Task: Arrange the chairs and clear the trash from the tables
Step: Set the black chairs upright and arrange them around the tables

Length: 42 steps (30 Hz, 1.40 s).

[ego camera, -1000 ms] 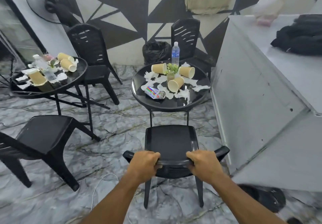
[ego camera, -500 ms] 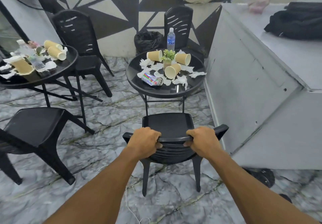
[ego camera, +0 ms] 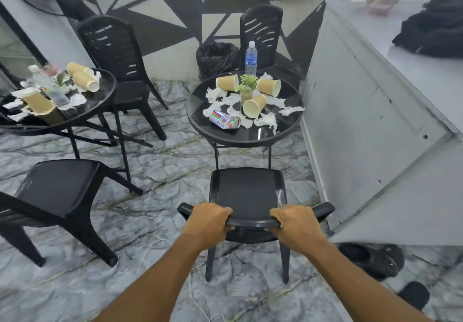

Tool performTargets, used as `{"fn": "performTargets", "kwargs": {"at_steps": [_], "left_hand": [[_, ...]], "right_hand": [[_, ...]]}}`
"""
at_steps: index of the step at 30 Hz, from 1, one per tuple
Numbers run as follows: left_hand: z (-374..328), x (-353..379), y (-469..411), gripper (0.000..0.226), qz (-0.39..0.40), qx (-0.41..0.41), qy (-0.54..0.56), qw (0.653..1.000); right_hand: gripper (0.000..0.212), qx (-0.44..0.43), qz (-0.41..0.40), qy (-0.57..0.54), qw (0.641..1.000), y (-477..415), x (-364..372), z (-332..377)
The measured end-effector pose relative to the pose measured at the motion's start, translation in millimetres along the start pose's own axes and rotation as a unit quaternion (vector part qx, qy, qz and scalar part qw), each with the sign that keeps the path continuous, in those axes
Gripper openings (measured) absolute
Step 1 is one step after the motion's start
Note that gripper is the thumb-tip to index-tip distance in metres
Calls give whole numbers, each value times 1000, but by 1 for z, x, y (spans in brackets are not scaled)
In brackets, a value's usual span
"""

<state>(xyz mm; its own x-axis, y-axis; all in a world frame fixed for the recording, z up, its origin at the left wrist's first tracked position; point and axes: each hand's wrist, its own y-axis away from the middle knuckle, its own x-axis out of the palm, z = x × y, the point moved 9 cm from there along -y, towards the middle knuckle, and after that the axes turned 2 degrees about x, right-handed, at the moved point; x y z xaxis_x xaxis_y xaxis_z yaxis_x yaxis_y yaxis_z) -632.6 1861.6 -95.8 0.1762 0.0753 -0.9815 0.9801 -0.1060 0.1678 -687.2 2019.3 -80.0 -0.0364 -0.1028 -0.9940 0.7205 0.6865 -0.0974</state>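
Observation:
A black plastic chair [ego camera: 246, 189] stands in front of me, its seat facing a round black table [ego camera: 285, 131]. My left hand [ego camera: 209, 219] and my right hand [ego camera: 294, 224] both grip the top of its backrest. On that table lie paper cups [ego camera: 251, 106], a drink can [ego camera: 224, 120], torn white tissue [ego camera: 266, 121], a small potted plant [ego camera: 247, 87] and an upright water bottle [ego camera: 250, 58]. A second round table [ego camera: 105, 101] at the left carries more cups [ego camera: 82, 78], bottles and tissue.
Another black chair [ego camera: 60, 186] stands at the near left, two more [ego camera: 112, 53] against the patterned wall. A black trash bag [ego camera: 216, 58] sits behind the table. A grey counter [ego camera: 370, 111] fills the right side. Dark shoes [ego camera: 370, 259] and a white cable [ego camera: 150, 246] lie on the marble floor.
Both hands keep their hold on the backrest. The chair has slid forward toward the round table, and my arms stretch further out.

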Motion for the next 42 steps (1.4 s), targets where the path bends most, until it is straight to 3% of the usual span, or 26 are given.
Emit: {"fn": "performTargets", "kwargs": {"at_steps": [2, 5, 7, 9, 10, 12, 17, 27, 34, 42], "left_hand": [[0, -3, 2, 24, 13, -9, 5, 1000], [-8, -1, 7, 29, 45, -16, 25, 999], [-13, -1, 12, 39, 91, -1, 106, 990], [4, -14, 14, 68, 117, -17, 228, 966], [24, -26, 14, 80, 102, -40, 266, 958], [77, -57, 15, 84, 41, -86, 290, 952], [228, -90, 38, 60, 3, -187, 197, 962], [434, -140, 71, 53, 16, -236, 141, 961], [519, -167, 4, 45, 7, -235, 135, 963], [633, -201, -154, 43, -5, -236, 123, 964]], "right_hand": [[38, 43, 63, -39, 996, -1, 2, -1], [55, 75, 168, -96, 978, 3, 5, 1], [63, 80, 287, -166, 940, 2, 8, 8], [65, 76, 340, -214, 912, -15, 0, 25], [76, 73, 326, -230, 914, -32, -8, 35], [93, 79, 272, -250, 926, -71, -24, 59], [51, 66, 193, -229, 952, -171, -39, 140], [46, 54, 188, -209, 958, -333, -48, 278], [47, 22, 173, -214, 961, -456, -48, 301], [44, -1, 180, -223, 958, -655, -11, 280]]}}
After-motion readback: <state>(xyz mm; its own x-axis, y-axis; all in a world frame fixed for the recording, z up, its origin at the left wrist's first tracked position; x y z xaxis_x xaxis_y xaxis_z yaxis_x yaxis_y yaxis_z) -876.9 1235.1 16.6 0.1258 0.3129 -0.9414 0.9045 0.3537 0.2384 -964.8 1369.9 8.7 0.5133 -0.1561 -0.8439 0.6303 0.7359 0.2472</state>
